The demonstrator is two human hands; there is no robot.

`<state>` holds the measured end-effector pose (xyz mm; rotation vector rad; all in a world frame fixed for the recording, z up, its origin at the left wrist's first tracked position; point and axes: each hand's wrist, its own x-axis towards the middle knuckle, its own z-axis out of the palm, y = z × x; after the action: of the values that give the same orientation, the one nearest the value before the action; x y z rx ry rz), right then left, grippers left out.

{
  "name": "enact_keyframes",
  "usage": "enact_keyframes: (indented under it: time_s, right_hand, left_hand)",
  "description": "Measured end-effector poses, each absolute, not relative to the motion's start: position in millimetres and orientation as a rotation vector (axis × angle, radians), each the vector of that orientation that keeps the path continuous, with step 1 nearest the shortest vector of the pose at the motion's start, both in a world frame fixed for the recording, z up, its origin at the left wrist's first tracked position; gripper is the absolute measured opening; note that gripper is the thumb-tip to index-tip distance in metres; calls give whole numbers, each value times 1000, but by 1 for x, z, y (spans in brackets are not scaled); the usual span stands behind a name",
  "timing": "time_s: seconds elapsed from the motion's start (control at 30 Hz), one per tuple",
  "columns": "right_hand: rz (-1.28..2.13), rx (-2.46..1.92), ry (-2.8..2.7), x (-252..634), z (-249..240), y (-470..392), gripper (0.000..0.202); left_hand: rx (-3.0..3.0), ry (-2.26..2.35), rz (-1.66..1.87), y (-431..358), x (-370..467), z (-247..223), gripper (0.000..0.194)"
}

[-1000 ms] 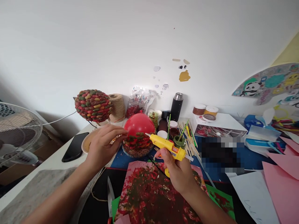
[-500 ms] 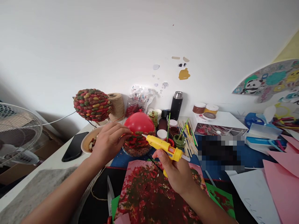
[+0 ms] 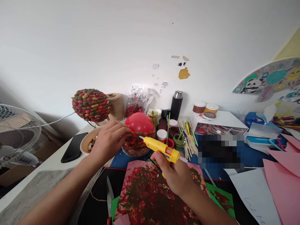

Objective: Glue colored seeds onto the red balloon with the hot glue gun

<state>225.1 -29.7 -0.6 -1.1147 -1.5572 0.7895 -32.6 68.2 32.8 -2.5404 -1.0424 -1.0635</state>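
A red balloon (image 3: 140, 123), its lower part covered with rows of coloured shell-like pieces, rests in a woven basket (image 3: 136, 152). My left hand (image 3: 111, 137) is at the balloon's left side with its fingertips pinched together; whatever they hold is too small to make out. In my right hand (image 3: 174, 170) is a yellow glue gun (image 3: 160, 148), its nozzle pointing left, close to the front of the covered rows. Behind my left hand, a bowl (image 3: 84, 145) holds small pieces. A finished-looking ball of coloured pieces (image 3: 91, 105) stands at the back left.
Paint jars (image 3: 179, 142), sticks (image 3: 188, 140) and a black bottle (image 3: 176, 104) stand behind and right of the basket. Scissors (image 3: 109, 193) lie beside a paint-stained sheet (image 3: 152, 193). A phone (image 3: 74, 147) and fan (image 3: 18, 134) are left; papers (image 3: 257, 190) lie right.
The glue gun in my right hand has moved slightly left and down, nearer the balloon's covered rows. My left hand stays at the balloon's left side. The whole view has shifted slightly.
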Motion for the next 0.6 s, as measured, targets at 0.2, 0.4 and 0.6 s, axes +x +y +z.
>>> enact_keyframes:
  time_s: [0.2, 0.4, 0.6]
  right_hand:
    - [701, -1084, -1597, 224, -4, -30, 54]
    - [663, -1086, -1630, 224, -5, -29, 49]
    - [661, -1061, -1646, 223, -4, -29, 51]
  left_hand:
    - [-2541, -933, -1026, 69, -31, 36, 20]
    - [-2548, -900, -985, 70, -32, 33, 19]
    - [-2573, -957, -1023, 70, -34, 28, 23]
